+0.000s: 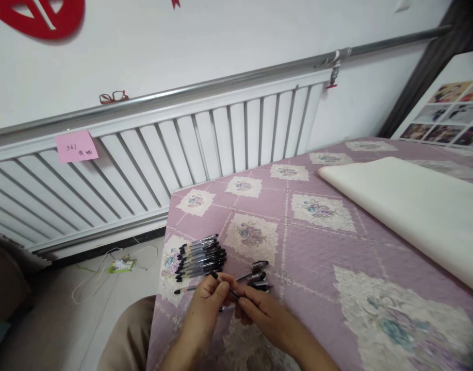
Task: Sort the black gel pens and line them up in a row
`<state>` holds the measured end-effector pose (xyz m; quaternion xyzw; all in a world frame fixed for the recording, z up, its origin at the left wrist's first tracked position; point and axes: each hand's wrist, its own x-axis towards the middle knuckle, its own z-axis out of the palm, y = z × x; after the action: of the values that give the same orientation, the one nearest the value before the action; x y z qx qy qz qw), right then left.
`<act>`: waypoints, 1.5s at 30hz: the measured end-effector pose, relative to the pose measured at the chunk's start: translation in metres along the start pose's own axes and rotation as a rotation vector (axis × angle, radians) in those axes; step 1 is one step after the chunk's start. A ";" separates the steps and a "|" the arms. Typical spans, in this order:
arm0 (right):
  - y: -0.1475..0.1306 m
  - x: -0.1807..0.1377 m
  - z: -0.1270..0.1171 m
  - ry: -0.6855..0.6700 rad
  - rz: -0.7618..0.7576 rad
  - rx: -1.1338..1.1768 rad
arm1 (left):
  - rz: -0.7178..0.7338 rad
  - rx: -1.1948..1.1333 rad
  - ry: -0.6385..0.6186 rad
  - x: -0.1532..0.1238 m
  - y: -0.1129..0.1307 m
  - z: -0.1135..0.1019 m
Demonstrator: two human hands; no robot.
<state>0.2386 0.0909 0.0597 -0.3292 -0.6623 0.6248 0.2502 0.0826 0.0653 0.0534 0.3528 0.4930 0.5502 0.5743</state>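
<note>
Both of my hands meet low in the head view, over the near corner of a pink quilted bedspread (pixel 317 247). My left hand (pixel 209 304) is closed in a pinch on a black pen (pixel 224 285) that slants between the hands. My right hand (pixel 259 312) has its fingers closed round the same pen's lower end. Just beyond my left hand lies a neat row of several black capped pens (pixel 201 256). A smaller loose group of pens and caps (pixel 257 275) lies just past my right hand's fingertips. One pen tip (pixel 182 291) sticks out to the left of my left hand.
A folded white cloth (pixel 414 211) lies on the bed at right. Behind the bed's left edge runs a white radiator (pixel 143 165) with a pink sticky note (pixel 76 147) and red glasses (pixel 113 97) on its pipe. White cables (pixel 104 268) trail on the floor. My knee (pixel 128 335) is at bottom left.
</note>
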 end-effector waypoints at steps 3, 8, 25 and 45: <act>0.003 0.000 0.000 -0.075 0.063 0.095 | 0.011 0.007 -0.040 0.000 -0.002 -0.002; 0.007 0.002 0.003 -0.122 0.130 0.232 | -0.026 -0.195 -0.069 -0.002 0.006 0.002; 0.007 0.010 0.017 0.111 -0.095 -0.277 | -0.003 -0.251 0.095 0.000 -0.001 0.007; 0.018 0.008 0.045 -0.001 0.277 0.612 | -0.055 -0.325 0.075 -0.001 0.003 0.017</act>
<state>0.2016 0.0670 0.0369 -0.3254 -0.3933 0.8229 0.2495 0.0983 0.0672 0.0610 0.2208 0.4282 0.6196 0.6197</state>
